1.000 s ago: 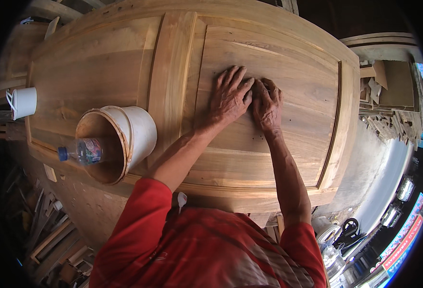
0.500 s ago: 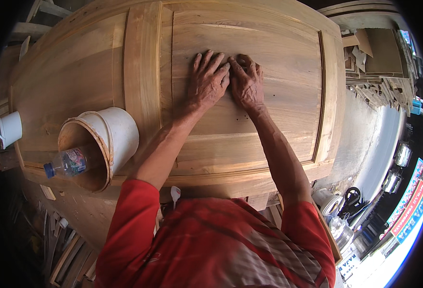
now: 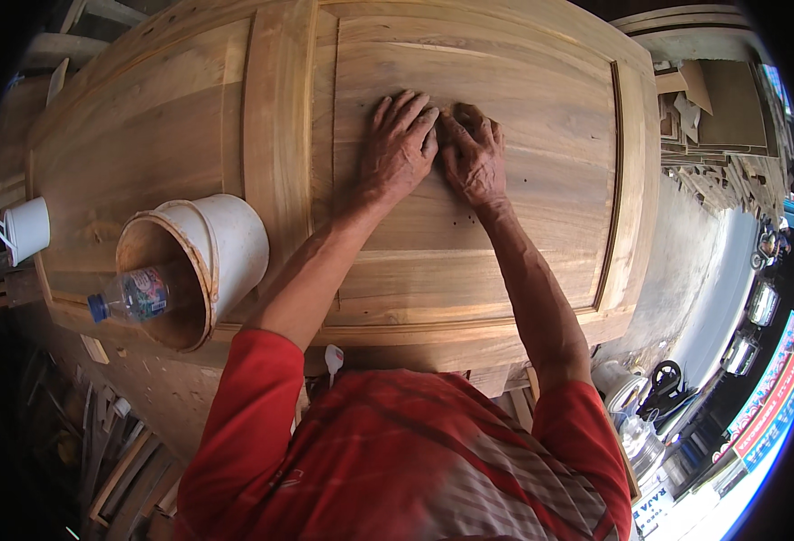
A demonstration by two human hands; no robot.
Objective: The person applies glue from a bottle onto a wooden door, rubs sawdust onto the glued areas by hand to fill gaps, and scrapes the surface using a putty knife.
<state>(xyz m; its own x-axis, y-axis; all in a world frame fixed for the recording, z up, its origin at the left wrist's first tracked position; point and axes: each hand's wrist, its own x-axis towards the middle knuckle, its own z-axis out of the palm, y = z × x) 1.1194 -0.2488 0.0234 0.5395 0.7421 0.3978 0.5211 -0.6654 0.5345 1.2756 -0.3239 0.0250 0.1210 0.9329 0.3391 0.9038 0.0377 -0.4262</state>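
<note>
Right of the divider on the wooden door (image 3: 505, 279), the left hand (image 3: 401, 144) lies loosely spread, palm down, beside the curled right hand (image 3: 475, 155), whose grip I cannot tell. Since a second ago, the door has shifted left in view; bucket (image 3: 237, 239) and bottle (image 3: 145, 294) stay near left.

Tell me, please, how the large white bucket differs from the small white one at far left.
The large white bucket looks bigger than the small white bucket. The larger one's rim is stained brown; the smaller one looks cleaner. The larger holds a clear plastic bottle; the smaller's inside is hidden. Both have handles.
</note>
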